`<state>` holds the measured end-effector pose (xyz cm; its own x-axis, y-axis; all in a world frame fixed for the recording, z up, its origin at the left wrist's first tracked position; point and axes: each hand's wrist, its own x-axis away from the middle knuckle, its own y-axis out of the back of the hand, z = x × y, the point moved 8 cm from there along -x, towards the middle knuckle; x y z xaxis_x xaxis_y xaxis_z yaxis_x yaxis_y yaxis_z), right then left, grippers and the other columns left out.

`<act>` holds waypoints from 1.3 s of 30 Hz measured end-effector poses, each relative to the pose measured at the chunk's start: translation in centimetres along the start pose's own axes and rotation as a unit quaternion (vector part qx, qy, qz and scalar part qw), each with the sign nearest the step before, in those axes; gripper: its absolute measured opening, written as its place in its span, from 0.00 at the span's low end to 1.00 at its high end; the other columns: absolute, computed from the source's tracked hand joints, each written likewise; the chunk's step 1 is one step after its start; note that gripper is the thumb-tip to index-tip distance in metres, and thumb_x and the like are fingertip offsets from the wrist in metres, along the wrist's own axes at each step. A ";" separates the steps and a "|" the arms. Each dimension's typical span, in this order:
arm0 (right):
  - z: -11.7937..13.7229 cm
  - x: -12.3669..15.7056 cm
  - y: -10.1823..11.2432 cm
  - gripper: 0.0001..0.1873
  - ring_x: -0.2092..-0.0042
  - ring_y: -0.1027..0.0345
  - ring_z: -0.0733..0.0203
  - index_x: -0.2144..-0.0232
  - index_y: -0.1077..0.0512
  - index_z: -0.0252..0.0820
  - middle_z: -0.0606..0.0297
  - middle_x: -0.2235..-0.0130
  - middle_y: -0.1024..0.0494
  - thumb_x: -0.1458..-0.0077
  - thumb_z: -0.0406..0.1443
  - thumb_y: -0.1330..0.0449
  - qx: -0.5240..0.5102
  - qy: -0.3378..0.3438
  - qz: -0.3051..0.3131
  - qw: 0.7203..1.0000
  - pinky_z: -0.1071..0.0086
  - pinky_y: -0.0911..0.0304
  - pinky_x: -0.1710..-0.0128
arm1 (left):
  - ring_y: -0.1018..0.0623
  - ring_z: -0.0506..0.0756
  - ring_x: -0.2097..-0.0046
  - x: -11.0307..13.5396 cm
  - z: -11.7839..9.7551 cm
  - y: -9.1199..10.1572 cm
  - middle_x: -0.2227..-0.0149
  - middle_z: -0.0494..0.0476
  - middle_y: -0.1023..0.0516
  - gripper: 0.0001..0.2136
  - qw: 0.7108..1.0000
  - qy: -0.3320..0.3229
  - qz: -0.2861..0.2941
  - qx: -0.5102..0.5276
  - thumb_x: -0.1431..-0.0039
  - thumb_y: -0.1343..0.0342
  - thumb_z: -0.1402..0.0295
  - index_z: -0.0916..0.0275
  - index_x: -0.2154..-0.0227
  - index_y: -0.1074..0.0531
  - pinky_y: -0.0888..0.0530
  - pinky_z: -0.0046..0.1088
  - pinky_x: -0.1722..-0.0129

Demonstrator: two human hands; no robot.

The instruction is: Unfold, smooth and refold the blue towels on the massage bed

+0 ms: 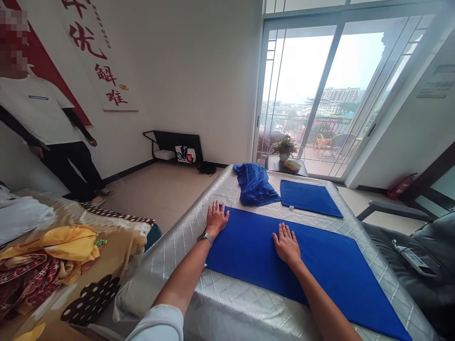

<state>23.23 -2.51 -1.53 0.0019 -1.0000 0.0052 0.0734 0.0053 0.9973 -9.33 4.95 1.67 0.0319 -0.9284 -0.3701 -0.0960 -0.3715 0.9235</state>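
A long blue cloth (249, 246) lies spread flat across a quilted silver table cover (177, 255). At its far left corner rests my left hand (217, 219), palm down with the fingers apart and a watch on the wrist. My right hand (287, 243) is pressed flat on the middle of the same cloth, fingers stretched out. Beyond it sits a smaller blue cloth (309, 195), folded into a neat rectangle with a white tag at its near edge. Beside that one, a crumpled blue cloth (256, 184) is heaped near the far left edge of the table.
To the left, a bed or low surface carries yellow cloth (67, 244) and red checked cloth (24, 279). A person (46, 118) stands by the wall. On the right, a power strip (414, 259) lies on a black seat. A potted plant (284, 146) stands before the glass door.
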 end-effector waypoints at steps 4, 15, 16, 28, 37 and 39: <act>0.2 0.0 0.2 0.37 0.26 0.64 0.56 0.28 0.53 0.31 0.59 0.26 0.54 0.30 0.48 0.67 -0.006 0.003 -0.013 1.000 0.57 0.68 0.28 | 0.39 0.64 0.30 2.0 -6.5 1.9 0.33 0.68 0.35 0.24 0.994 -0.098 -0.038 0.013 0.29 0.59 0.61 0.65 0.39 0.30 0.45 0.47 0.31; 0.1 0.7 -0.2 0.35 0.26 0.64 0.53 0.29 0.51 0.29 0.53 0.26 0.54 0.35 0.35 0.57 0.011 0.049 -0.031 0.998 0.57 0.66 0.28 | 0.41 0.57 0.29 8.4 -25.6 -1.7 0.31 0.63 0.38 0.27 0.959 -0.237 0.099 0.119 0.25 0.68 0.55 0.63 0.31 0.43 0.41 0.42 0.31; 0.1 0.6 -0.1 0.34 0.26 0.64 0.53 0.29 0.51 0.29 0.53 0.27 0.54 0.34 0.35 0.58 0.004 0.042 -0.031 0.999 0.57 0.66 0.28 | 0.42 0.57 0.29 8.4 -25.0 -2.0 0.30 0.62 0.39 0.28 0.960 -0.234 0.107 0.114 0.25 0.69 0.55 0.62 0.31 0.44 0.42 0.43 0.31; 0.1 0.1 0.1 0.36 0.26 0.65 0.55 0.28 0.53 0.27 0.53 0.26 0.54 0.31 0.42 0.64 -0.055 0.004 -0.020 0.998 0.59 0.72 0.29 | 0.50 0.61 0.27 6.4 -6.1 -1.6 0.27 0.61 0.48 0.33 0.983 -0.074 0.168 0.024 0.28 0.67 0.46 0.58 0.29 0.48 0.52 0.50 0.29; -0.1 0.0 0.1 0.36 0.26 0.65 0.55 0.28 0.54 0.29 0.56 0.26 0.54 0.31 0.43 0.65 -0.029 -0.003 -0.007 1.000 0.59 0.71 0.29 | 0.48 0.62 0.27 6.7 1.8 -1.1 0.27 0.63 0.48 0.35 0.991 -0.010 0.130 -0.009 0.29 0.69 0.45 0.60 0.29 0.49 0.49 0.48 0.30; -0.4 0.2 0.2 0.36 0.26 0.65 0.56 0.28 0.54 0.30 0.58 0.26 0.54 0.31 0.44 0.65 -0.019 -0.007 0.000 1.000 0.59 0.71 0.29 | 0.48 0.62 0.27 6.8 1.5 -1.1 0.27 0.63 0.48 0.35 0.992 -0.012 0.123 -0.008 0.29 0.69 0.45 0.61 0.29 0.48 0.49 0.47 0.30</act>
<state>23.66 -2.69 -1.40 -0.0119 -0.9999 0.0074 0.1109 0.0061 0.9938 -10.54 -0.93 -1.96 -0.0134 -0.9908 -0.1350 -0.0828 -0.1334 0.9876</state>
